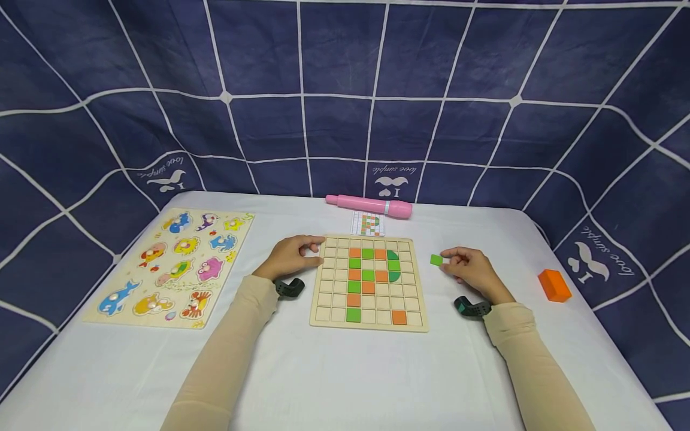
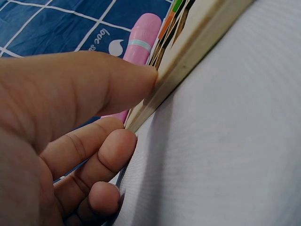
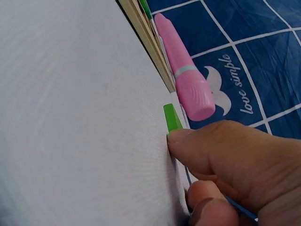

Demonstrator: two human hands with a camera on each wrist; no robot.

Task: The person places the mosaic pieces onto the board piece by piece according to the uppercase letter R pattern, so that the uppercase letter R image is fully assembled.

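Note:
A wooden grid board (image 1: 330, 297) lies flat on the table, with orange and green square tiles and two dark-green rounded pieces (image 1: 394, 277) in its cells. At the board's upper left edge, my left hand (image 1: 290, 256) touches the rim with thumb and index finger; in the left wrist view the thumb (image 2: 127, 77) rests against the wooden side, the other fingers loosely bent. To the right of the board, my right hand (image 1: 473, 270) pinches a green square tile (image 1: 436, 260) between thumb and fingers. In the right wrist view that tile (image 3: 172, 117) is tilted, part of it hidden behind the thumb.
A small pattern card (image 1: 369, 224) lies behind the board, beside a pink microphone-shaped object (image 1: 372, 206). On the left is a wooden sea-animal puzzle (image 1: 183, 269). An orange block (image 1: 554, 285) sits at the right. Dark blue gridded cloth (image 1: 345, 129) surrounds the table's back and sides.

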